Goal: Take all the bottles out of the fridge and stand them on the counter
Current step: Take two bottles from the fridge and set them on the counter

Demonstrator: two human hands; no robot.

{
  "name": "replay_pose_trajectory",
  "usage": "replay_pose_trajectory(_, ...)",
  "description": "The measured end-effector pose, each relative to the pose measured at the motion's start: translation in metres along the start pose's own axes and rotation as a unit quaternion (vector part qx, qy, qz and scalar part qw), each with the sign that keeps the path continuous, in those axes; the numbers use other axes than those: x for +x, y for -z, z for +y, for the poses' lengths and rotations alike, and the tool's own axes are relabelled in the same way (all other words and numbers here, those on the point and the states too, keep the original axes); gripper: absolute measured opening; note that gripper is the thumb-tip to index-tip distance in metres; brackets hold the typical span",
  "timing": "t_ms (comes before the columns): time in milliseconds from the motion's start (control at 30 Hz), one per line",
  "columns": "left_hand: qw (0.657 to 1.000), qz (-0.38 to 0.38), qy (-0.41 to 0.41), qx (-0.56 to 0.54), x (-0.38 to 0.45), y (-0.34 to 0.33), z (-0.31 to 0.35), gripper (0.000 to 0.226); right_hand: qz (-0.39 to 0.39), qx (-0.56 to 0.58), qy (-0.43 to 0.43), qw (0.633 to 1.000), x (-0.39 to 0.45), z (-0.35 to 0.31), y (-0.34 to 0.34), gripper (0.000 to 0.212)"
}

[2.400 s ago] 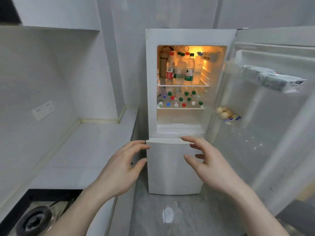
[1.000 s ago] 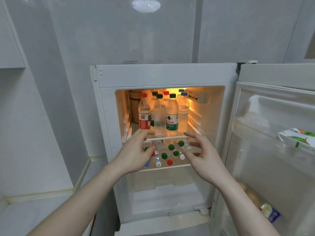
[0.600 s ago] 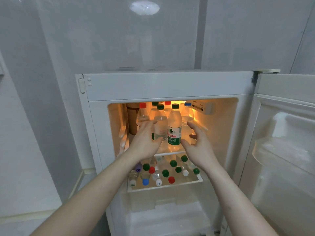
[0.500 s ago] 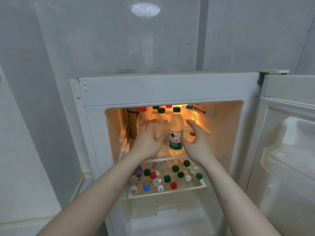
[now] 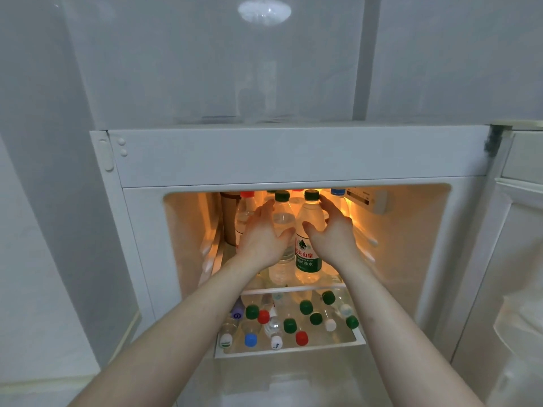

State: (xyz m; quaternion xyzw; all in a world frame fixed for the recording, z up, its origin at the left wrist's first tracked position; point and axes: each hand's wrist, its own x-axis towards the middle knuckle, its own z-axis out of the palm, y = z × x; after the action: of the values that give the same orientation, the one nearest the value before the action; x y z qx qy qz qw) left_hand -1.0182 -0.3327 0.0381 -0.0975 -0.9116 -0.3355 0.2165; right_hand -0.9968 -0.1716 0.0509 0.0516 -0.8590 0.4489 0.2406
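Note:
The fridge (image 5: 293, 157) stands open and lit inside. On its upper shelf (image 5: 332, 286) several clear water bottles stand upright. My left hand (image 5: 261, 236) reaches around an unlabelled green-capped bottle (image 5: 282, 212), fingers straight along its left side, thumb across its front. My right hand (image 5: 333, 233) does the same on a green-labelled bottle (image 5: 308, 259), fingers along its right side, thumb touching its front. Both bottles still stand on the shelf. Behind them are a red-capped bottle (image 5: 246, 207) and a blue cap (image 5: 338, 190). Several more bottles (image 5: 289, 325) fill the lower shelf, caps toward me.
A brown canister (image 5: 227, 218) stands at the upper shelf's left end. The fridge door (image 5: 517, 259) hangs open on the right. A strip of pale counter (image 5: 44, 389) shows at the lower left, beside grey tiled walls. A control box (image 5: 367, 199) sits on the inner right wall.
I have come closer to the fridge. Both hands have gone from in front of it into the upper shelf and now sit around the two front bottles.

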Motion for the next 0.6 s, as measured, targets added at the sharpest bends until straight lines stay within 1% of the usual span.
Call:
replay_pose_trajectory(133, 1.000, 0.016, 0.003, 0.022, 0.002, 0.000, -0.003, 0.078, 0.014, -0.034, -0.014, 0.999, 0.004, 0.006, -0.004, 0.061)
replay_pose_trajectory(233, 0.999, 0.023, 0.001, 0.026, 0.002, 0.001, -0.005, 0.072, 0.021, -0.050, -0.022, 0.998, 0.003, 0.005, -0.005, 0.058)
replay_pose_trajectory(333, 1.000, 0.016, 0.003, 0.013, -0.002, 0.006, -0.005, 0.065, 0.021, -0.026, -0.020, 0.999, -0.001, 0.005, -0.004, 0.055)
replay_pose_trajectory(433, 1.000, -0.002, 0.002, -0.019, -0.008, 0.008, -0.004, 0.063, 0.013, 0.007, -0.014, 1.000, -0.009, 0.005, -0.003, 0.057)
replay_pose_trajectory(533, 0.999, 0.000, 0.000, -0.043, -0.016, 0.010, -0.005, 0.046, -0.009, 0.025, 0.001, 1.000, -0.019, 0.004, 0.001, 0.061)
replay_pose_trajectory(567, 0.999, 0.004, -0.001, -0.052, -0.023, 0.012, -0.003, 0.046, -0.013, 0.025, 0.008, 1.000, -0.022, 0.004, 0.002, 0.062)
replay_pose_trajectory(600, 0.998, 0.010, -0.004, -0.063, -0.030, 0.014, -0.001, 0.054, -0.016, 0.024, 0.016, 0.999, -0.024, 0.005, 0.003, 0.061)
